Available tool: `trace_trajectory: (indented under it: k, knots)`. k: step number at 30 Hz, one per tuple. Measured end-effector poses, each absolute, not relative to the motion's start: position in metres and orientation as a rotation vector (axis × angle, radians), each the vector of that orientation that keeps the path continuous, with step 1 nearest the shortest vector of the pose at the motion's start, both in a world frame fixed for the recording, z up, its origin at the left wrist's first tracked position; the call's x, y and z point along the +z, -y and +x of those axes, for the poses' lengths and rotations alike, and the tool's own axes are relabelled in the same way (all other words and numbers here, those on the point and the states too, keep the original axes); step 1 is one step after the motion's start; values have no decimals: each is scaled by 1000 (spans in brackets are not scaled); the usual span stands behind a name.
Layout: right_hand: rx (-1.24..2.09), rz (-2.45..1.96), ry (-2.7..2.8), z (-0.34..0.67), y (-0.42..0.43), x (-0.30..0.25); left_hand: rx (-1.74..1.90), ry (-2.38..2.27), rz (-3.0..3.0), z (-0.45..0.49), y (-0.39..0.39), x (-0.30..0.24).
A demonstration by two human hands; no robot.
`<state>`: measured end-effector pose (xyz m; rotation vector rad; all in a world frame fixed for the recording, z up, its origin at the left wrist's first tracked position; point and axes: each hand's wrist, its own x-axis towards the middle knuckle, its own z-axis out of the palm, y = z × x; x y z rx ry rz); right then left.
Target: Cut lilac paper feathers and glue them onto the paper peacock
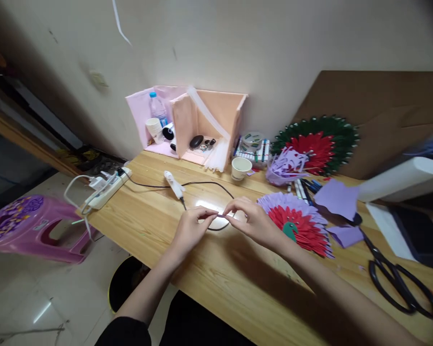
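Strip of thin, dark purple material sits between the hands above the pale wooden table. Left hand and right hand each pinch one end between thumb and fingertips. White plastic glue gun lies beyond the left hand.

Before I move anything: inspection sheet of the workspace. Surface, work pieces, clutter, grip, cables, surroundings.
Surface: wooden table, bright reflection on it.
Work pieces: small purplish strip, material unclear; lavender-and-red paper fan beside the right forearm.
Clutter: black-handled scissors, lavender paper scraps, paper cup, white glue gun.
Grip: left hand and right hand both pinch the strip with fingertips.
Cables: black cable crosses the table from the power strip and loops behind the hands.
Surroundings: pink stool to the left, bin on the floor, cardboard against the wall.
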<state>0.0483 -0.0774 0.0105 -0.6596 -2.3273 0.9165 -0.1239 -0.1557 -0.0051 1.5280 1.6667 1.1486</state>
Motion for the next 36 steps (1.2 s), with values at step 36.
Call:
trace_trajectory:
  k: [36]
  knots:
    - [1051, -1274, 520, 271, 45, -67, 592, -1220, 2448, 103, 8, -39]
